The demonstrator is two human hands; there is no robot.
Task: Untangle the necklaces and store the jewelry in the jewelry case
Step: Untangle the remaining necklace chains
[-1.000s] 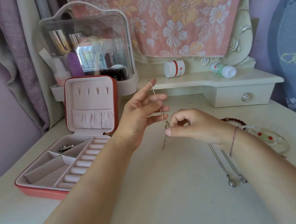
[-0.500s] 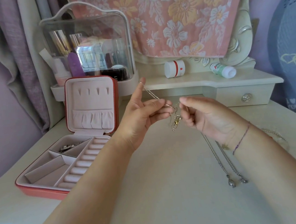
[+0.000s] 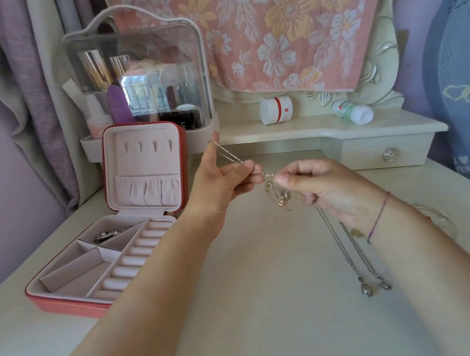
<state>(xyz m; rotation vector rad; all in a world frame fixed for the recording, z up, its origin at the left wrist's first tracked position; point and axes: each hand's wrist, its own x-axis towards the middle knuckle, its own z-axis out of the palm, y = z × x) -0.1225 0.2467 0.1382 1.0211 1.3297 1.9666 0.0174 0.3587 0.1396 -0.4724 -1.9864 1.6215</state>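
i see my left hand (image 3: 220, 185) raised above the tabletop (image 3: 254, 305), index finger pointing up with a thin gold necklace (image 3: 231, 156) looped over its tip. the chain runs down from there to the other fingers, which curl in and pinch it, so the left grip is closed on the necklace. my right hand (image 3: 323, 186) sits just beside it, thumb and curled fingers pinching the same chain lower down, so that grip is closed on it too. below the right thumb a small tangle of chain and gold pendants (image 3: 281, 199) hangs in the air, clear of the tabletop. a thread bracelet (image 3: 378, 218) circles the right wrist.

the jewelry case (image 3: 76, 303) lies open on the left of the tabletop, well apart from the hands, its lid (image 3: 144, 169) standing upright. a silver piece (image 3: 108, 234) rests in the far compartment of the tray; i cannot tell what kind it is. the ring rolls (image 3: 132, 259) run along the tray's right side.

two silver necklaces (image 3: 350, 255) lie side by side on the tabletop under the right wrist, their pendants (image 3: 366, 290) toward me. part of a bangle (image 3: 435, 213) shows past the right forearm.

behind the case stands a clear cosmetics box (image 3: 138, 81). a white jar (image 3: 276, 110) and a small bottle (image 3: 352, 111) lie on their sides on the raised shelf (image 3: 295, 136), under a pink floral towel (image 3: 271, 30).
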